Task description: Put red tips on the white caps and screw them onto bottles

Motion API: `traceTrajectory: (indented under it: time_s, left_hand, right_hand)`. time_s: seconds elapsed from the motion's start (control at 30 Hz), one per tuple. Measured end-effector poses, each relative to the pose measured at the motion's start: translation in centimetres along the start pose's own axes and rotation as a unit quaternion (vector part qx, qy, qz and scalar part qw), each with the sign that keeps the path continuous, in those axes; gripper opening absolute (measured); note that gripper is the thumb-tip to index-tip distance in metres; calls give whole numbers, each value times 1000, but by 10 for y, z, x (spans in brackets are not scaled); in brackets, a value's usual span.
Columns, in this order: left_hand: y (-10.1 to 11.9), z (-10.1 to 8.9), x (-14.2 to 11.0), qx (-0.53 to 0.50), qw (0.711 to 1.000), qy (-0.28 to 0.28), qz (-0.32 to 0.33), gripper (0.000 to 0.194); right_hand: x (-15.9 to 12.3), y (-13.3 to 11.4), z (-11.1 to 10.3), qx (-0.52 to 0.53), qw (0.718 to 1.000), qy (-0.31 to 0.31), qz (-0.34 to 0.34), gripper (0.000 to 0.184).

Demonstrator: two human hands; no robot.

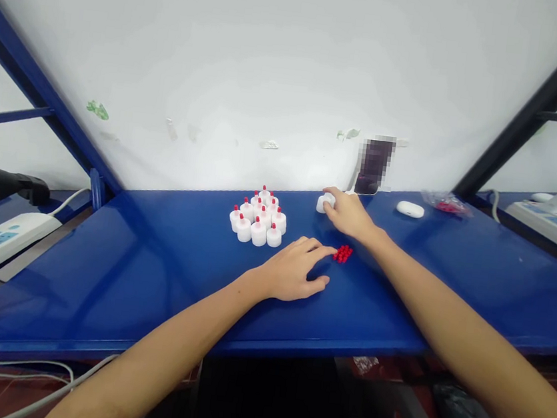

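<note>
On the blue tabletop, my left hand (pixel 296 268) lies low with its fingers apart. Its index fingertip reaches the edge of a small pile of red caps (pixel 343 254). Farther back, my right hand (pixel 351 215) has thumb and index finger around a small white bottle (pixel 325 203); no red cap shows on it, and the hand covers part of it and whatever is behind. To the left, several squat white bottles with red caps (pixel 258 233) stand upright in a tight cluster.
A phone (pixel 374 166) leans upright against the white wall. A white earbud case (pixel 410 209) and a clear plastic bag with red pieces (pixel 447 205) lie at the back right. Blue and black metal posts (pixel 532 97) frame the table. White cables (pixel 53 378) hang at the lower left.
</note>
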State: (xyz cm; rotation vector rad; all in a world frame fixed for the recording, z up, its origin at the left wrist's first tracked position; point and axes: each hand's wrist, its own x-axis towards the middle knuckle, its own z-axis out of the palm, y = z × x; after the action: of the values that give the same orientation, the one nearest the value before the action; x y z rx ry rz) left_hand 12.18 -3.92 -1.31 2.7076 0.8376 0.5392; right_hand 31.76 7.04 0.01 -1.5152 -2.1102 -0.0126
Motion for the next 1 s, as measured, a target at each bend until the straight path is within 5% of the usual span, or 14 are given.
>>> traceTrajectory:
  time_s: [0.37,0.67,0.83,1.0]
  left_hand:
    - [0,4,1,14,1000,7,13,40]
    - [-4,2,1,-38,999,20,-3,15]
    - [-8,2,2,-27,999,22,2,10]
    - [-8,0,0,2,999,24,26,11]
  right_hand:
    - [2,0,7,102,991,80,41,27]
    - [0,-3,8,149,988,12,43,28]
    - [-12,-13,1,176,979,95,-28,26]
    - [-29,-33,-6,219,964,96,-119,26]
